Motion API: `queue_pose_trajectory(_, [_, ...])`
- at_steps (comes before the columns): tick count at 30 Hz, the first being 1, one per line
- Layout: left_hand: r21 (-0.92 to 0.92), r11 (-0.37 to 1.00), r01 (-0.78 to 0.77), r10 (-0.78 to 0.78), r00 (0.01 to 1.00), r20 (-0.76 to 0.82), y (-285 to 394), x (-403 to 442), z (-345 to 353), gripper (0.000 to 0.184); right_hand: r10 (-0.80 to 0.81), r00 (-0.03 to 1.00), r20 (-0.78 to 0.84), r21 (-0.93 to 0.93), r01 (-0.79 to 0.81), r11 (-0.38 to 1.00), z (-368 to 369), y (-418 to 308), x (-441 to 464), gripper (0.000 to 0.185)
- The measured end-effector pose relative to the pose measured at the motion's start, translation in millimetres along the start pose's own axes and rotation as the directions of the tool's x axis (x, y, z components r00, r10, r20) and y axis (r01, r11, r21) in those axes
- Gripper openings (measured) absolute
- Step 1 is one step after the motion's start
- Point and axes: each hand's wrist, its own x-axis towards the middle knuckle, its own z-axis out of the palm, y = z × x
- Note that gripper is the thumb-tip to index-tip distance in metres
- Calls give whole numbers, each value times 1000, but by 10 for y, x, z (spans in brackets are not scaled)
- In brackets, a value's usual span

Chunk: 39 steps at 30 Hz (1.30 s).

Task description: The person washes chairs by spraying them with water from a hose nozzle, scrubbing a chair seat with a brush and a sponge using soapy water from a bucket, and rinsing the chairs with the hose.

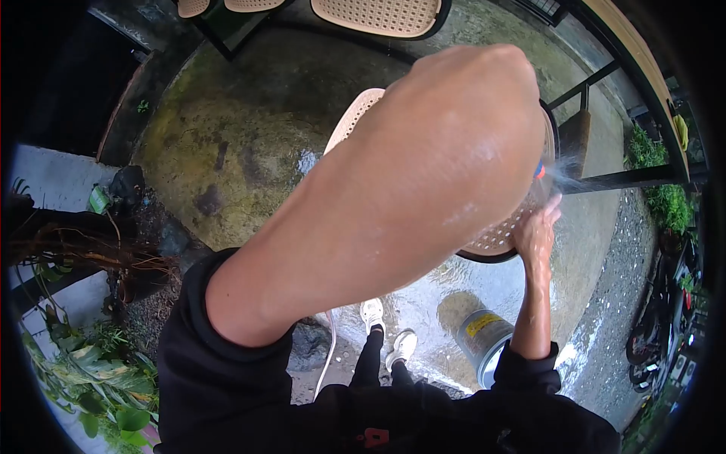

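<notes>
My left arm crosses the middle of the view, raised close to the camera, and its fingers are hidden behind the forearm. Beyond it shows the orange and blue tip of a spray nozzle [539,171], with water spraying to the right. My wet right hand [535,225] lies at the edge of a woven, perforated chair seat [493,240] with a dark rim, its fingers stretched out. Part of a tan woven panel [354,119] shows behind my left arm.
A grey bucket [484,340] with a yellow label stands near my feet. A pale hose [331,352] runs along the wet ground. More woven chairs [378,15] are at the top, a wooden-edged frame [643,57] at the upper right, and plants [98,371] at the lower left.
</notes>
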Motion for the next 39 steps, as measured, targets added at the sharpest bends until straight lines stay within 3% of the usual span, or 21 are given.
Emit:
queue_pose_trajectory(2, [-77,993,-89,83,994,-76,2,-55,88,15,-389,920,-43,-465,326,823,85,145,353,73])
queue_pose_trajectory(4, [-155,976,-153,132,982,-135,22,-29,193,15,-325,946,-11,-254,312,916,-59,-65,778,75])
queue_pose_trajectory(6, [-110,993,46,-45,999,10,65,80,280,12,-596,802,41,-621,488,613,24,120,1308,82])
queue_pose_trajectory(7, [-45,983,176,-170,979,114,109,160,319,10,-590,806,48,-623,486,613,13,38,1411,82])
queue_pose_trajectory(9, [121,910,397,-415,864,286,149,242,370,13,-526,828,195,-746,473,469,-89,-161,1485,86])
queue_pose_trajectory(12, [134,930,341,-363,908,209,-53,22,468,15,-477,828,296,-795,490,358,-90,-102,1140,83])
queue_pose_trajectory(13, [125,931,344,-363,910,201,-98,-56,474,15,-244,807,538,-758,589,281,-156,-221,895,80])
queue_pose_trajectory(14, [154,899,410,-436,872,223,-125,-149,469,15,-215,830,515,-744,557,369,-39,-149,696,78])
queue_pose_trajectory(19, [205,811,548,-584,782,219,-304,-868,515,17,94,640,762,-552,567,611,248,-461,-310,90])
queue_pose_trajectory(21, [221,762,609,-647,734,207,-373,-1057,520,17,163,588,792,-595,683,424,670,-582,-542,92])
queue_pose_trajectory(22, [218,739,637,-673,710,207,-405,-1139,547,18,119,628,769,-627,703,337,1130,-400,-656,79])
queue_pose_trajectory(24, [227,712,664,-702,684,199,-520,-1291,601,19,195,442,876,-477,855,203,1547,-497,-704,63])
queue_pose_trajectory(28, [274,692,668,-722,655,225,-882,-1638,720,26,-54,591,805,-566,792,229,2781,58,-601,53])
queue_pose_trajectory(30, [323,614,720,-789,565,241,-1003,-1777,757,25,-52,704,708,-663,689,293,3049,160,-589,50])
queue_pose_trajectory(31, [324,600,732,-800,544,252,-1047,-1878,800,25,-185,819,543,-718,567,404,3185,263,-582,44])
queue_pose_trajectory(33, [334,567,753,-823,532,196,-1189,-2017,822,25,-257,824,505,-677,563,474,3350,488,-526,40])
queue_pose_trajectory(34, [335,558,759,-829,523,196,-1274,-2082,788,25,-330,833,445,-632,553,543,3312,380,-534,36])
queue_pose_trajectory(35, [358,532,767,-837,540,85,-1376,-2146,728,25,-275,817,506,-411,509,756,3185,315,-457,30])
queue_pose_trajectory(36, [376,504,777,-832,554,-29,-1482,-2205,661,26,-281,814,508,-412,517,751,3069,150,-500,30])
queue_pose_trajectory(38, [389,418,821,-817,527,-234,-1688,-2278,437,27,-311,937,159,55,306,950,3037,-117,-733,29])
queue_pose_trajectory(39, [396,350,849,-837,474,-275,-1772,-2288,320,27,-475,877,71,137,463,876,3148,-249,-801,32])
